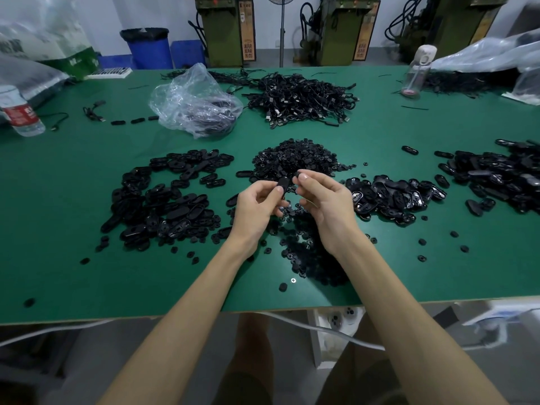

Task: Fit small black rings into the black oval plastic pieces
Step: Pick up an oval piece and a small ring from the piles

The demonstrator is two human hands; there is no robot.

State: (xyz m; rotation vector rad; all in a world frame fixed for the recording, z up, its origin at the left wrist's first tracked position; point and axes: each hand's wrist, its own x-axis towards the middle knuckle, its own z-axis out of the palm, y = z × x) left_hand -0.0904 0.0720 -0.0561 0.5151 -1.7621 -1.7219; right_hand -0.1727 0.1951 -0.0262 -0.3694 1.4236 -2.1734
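Note:
My left hand (258, 204) pinches a black oval plastic piece (283, 184) above the middle of the green table (73, 282). My right hand (324, 200) is close beside it, thumb and forefinger pinching a small black ring (297, 174) at the oval's upper end. A heap of small black rings (295, 157) lies just behind my hands, and more rings (312, 252) are spread under my wrists. Piles of black oval pieces lie at my left (166, 200) and at my right (391, 197).
Another oval pile (496, 173) sits at the far right. A tangle of black cables (301, 97), a clear plastic bag (195, 103), and two bottles (22, 112) (416, 71) stand at the back. Loose rings dot the table front.

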